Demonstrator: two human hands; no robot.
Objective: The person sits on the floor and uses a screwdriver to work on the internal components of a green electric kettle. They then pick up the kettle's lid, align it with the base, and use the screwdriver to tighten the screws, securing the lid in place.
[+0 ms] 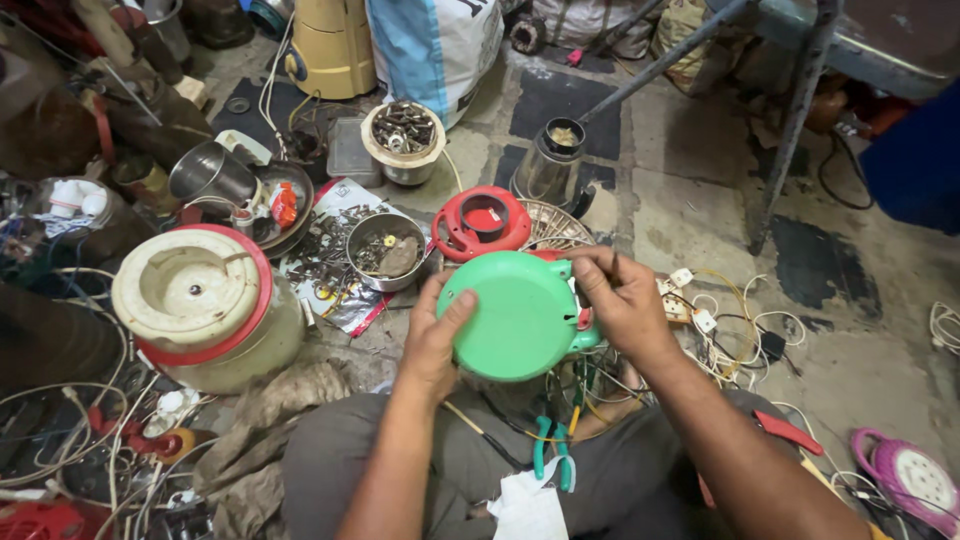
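My left hand grips the left edge of a round green plastic housing, thumb pressed on its flat face. It is held above my lap. My right hand sits at the housing's right edge, fingers pinched on a thin dark piece that I cannot identify. Green-handled pliers lie on my lap under the housing, beside a white cloth.
A red round casing and a wire fan guard lie beyond the housing. Metal bowls of screws, a cream and red motor body, a steel jug, tangled wires and a pink part crowd the floor.
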